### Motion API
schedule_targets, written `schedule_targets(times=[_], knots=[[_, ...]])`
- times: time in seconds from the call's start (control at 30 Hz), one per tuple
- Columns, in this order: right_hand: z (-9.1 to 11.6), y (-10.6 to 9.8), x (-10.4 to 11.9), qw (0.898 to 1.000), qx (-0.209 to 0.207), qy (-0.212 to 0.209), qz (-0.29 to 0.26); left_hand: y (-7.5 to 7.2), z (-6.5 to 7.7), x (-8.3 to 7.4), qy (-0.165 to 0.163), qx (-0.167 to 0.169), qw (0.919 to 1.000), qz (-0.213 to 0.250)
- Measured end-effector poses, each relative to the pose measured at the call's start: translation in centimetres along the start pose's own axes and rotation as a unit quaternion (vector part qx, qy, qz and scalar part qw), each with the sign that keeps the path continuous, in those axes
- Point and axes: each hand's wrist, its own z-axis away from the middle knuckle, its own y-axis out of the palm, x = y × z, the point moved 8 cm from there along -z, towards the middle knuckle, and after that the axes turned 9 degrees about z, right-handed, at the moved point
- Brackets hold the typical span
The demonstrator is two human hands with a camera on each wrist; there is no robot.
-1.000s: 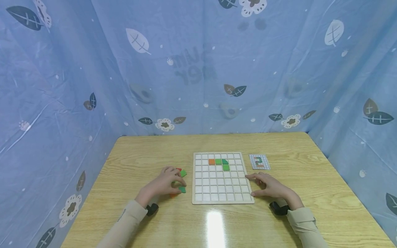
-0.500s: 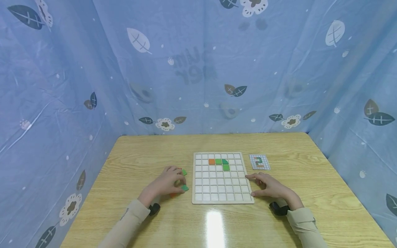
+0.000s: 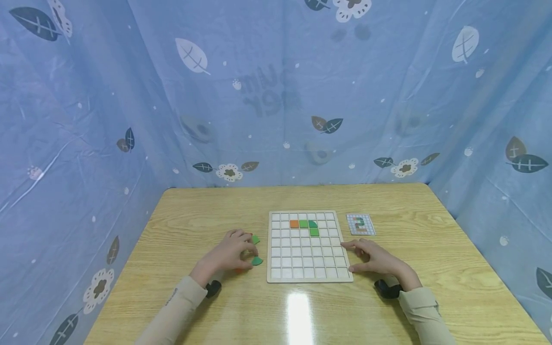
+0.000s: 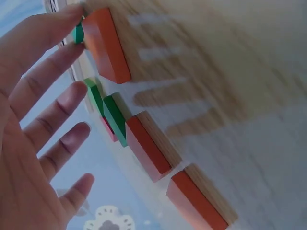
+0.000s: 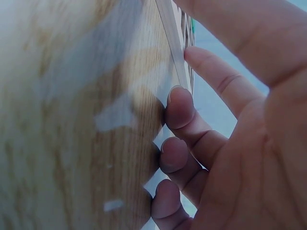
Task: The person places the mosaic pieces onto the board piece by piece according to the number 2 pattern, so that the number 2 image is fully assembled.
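Left of the pale wooden grid board [image 3: 272, 249], my left hand [image 3: 230, 251] pinches a dark green quarter-circle tile [image 3: 257, 261] with thumb and index finger. In the left wrist view that green tile [image 4: 77, 33] shows between the two fingertips, the other fingers spread. A light green tile [image 3: 256, 239] lies just beyond this hand. My right hand [image 3: 375, 258] touches the board's right edge with index fingertip and thumb. On the board sit an orange square [image 3: 294, 224], two light green squares, one of them the upper square [image 3: 304, 224], and a dark green quarter-circle [image 3: 312, 224].
Several loose tiles lie by my left hand, among them an orange tile [image 4: 108, 45], a green tile [image 4: 115, 120] and a red-orange tile [image 4: 147, 146]. A small pattern card [image 3: 361, 224] lies right of the board. A blue patterned curtain [image 3: 276, 96] surrounds the wooden table [image 3: 207, 206].
The green tile at my left fingertips has moved slightly right and turned, its rounded edge now showing. My left hand has shifted a little right. The right hand stays at the board.
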Motion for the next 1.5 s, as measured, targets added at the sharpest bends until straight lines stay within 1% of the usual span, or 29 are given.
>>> schedule_targets(times=[0.13,0.23,0.5,0.67,0.8,0.93,1.13,1.37,1.5], knots=[[-0.1,-0.1,0.1,1.0,-0.004,-0.008,0.004,0.0,-0.1,0.0,0.0,0.002,1.0,-0.006],[-0.1,0.0,0.1,1.0,-0.003,-0.008,0.006,-0.1,-0.2,-0.3,0.004,-0.003,1.0,-0.008],[0.0,-0.1,0.2,1.0,-0.004,-0.01,-0.001,-0.4,-0.5,-0.7,0.014,-0.023,0.9996,-0.005],[0.0,-0.1,0.2,1.0,0.001,-0.003,-0.006,-0.7,-1.0,-1.2,0.022,-0.036,0.999,-0.015],[0.0,-0.1,0.1,1.0,0.004,0.007,-0.009,-0.6,-1.8,-1.8,0.03,-0.044,0.9982,-0.028],[0.1,-0.1,0.1,1.0,0.003,0.007,-0.011,-0.3,-2.6,-2.5,0.038,-0.05,0.9974,-0.037],[0.0,0.0,0.2,1.0,0.001,-0.002,-0.007,-0.2,-3.8,-3.4,0.027,-0.052,0.9979,-0.029],[0.0,-0.1,0.4,1.0,-0.007,-0.02,-0.003,0.2,-5.3,-3.9,0.018,-0.051,0.9977,-0.042],[0.0,-0.1,0.4,1.0,-0.007,-0.022,-0.006,0.3,-6.2,-4.5,0.033,-0.056,0.9968,-0.045]])
